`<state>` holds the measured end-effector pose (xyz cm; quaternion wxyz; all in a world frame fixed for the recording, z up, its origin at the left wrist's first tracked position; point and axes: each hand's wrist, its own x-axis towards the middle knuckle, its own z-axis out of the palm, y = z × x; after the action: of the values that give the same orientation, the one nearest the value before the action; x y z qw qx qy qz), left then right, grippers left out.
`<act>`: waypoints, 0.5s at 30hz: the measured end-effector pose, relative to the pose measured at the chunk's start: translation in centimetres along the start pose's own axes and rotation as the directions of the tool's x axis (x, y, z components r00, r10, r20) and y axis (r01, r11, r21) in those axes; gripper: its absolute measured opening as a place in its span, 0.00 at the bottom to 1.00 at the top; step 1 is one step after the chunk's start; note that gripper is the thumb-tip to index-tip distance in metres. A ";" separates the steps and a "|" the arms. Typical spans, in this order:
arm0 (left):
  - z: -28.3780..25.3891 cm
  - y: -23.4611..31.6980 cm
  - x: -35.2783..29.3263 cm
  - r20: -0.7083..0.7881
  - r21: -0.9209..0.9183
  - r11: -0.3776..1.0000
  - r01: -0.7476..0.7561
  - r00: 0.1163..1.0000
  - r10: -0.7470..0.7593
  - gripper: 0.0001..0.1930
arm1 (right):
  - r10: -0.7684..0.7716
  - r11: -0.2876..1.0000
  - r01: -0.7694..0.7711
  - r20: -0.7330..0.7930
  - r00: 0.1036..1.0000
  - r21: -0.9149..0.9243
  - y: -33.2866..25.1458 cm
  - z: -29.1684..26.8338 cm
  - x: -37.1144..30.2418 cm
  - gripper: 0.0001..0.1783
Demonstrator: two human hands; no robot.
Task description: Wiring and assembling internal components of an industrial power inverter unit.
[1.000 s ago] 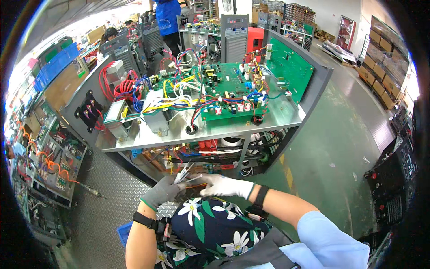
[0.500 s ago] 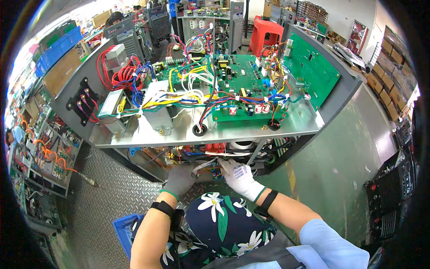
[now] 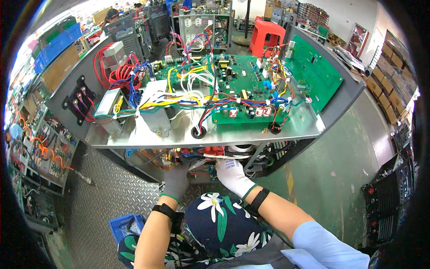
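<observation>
Change: left hand (image 3: 175, 181), right hand (image 3: 232, 175) now at cables (image 3: 235, 157) | Fingers: hidden, cannot tell grip | Meaning: probably cable handling

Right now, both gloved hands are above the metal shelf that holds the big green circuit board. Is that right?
Not quite: the gloved left hand and right hand are below the metal shelf that holds the big green circuit board. The head view shows it.

Bright light washes out the upper left, glares off the metal plate (image 3: 179, 135) and glosses the green floor (image 3: 345, 130); beneath the plate it is dimmer. The left hand (image 3: 175, 180) looks slightly blurred. Straight edges bow toward the black rim.
</observation>
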<state>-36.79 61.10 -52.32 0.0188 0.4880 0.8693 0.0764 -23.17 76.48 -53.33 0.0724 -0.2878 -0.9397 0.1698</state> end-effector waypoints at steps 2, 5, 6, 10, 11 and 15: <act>-0.1 0.1 -0.1 -0.050 -0.020 1.000 -0.013 0.999 0.012 0.11 | -0.087 0.995 0.091 -0.080 0.993 0.045 -0.3 -1.1 0.1 0.11; -0.6 0.0 -0.2 -0.071 -0.039 0.997 -0.071 0.995 0.068 0.11 | -0.014 0.777 -0.320 0.523 0.852 0.542 0.9 -4.5 -0.2 0.17; -0.8 -0.1 -0.2 -0.064 -0.033 0.993 -0.111 0.992 0.109 0.12 | -0.085 0.795 -0.286 0.565 0.821 0.535 1.2 -5.4 -0.3 0.19; -1.2 -0.7 0.1 -0.107 -0.066 0.993 -0.100 0.990 0.093 0.12 | -0.194 0.777 -0.233 0.576 0.794 0.584 1.4 -6.8 -0.4 0.23; -1.2 -0.9 0.2 -0.141 -0.092 0.989 -0.114 0.985 0.100 0.12 | -0.184 0.788 -0.250 0.602 0.777 0.563 1.3 -6.7 -0.3 0.25; -1.1 -1.5 0.2 0.083 0.051 0.999 -0.015 0.996 0.010 0.17 | -0.055 0.900 -0.250 0.661 0.748 0.357 -0.1 -5.7 0.5 0.24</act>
<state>-38.27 60.36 -51.48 0.0416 0.4965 0.8664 0.0338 -22.32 78.33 -47.97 -0.2106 -0.2369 -0.8276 0.4632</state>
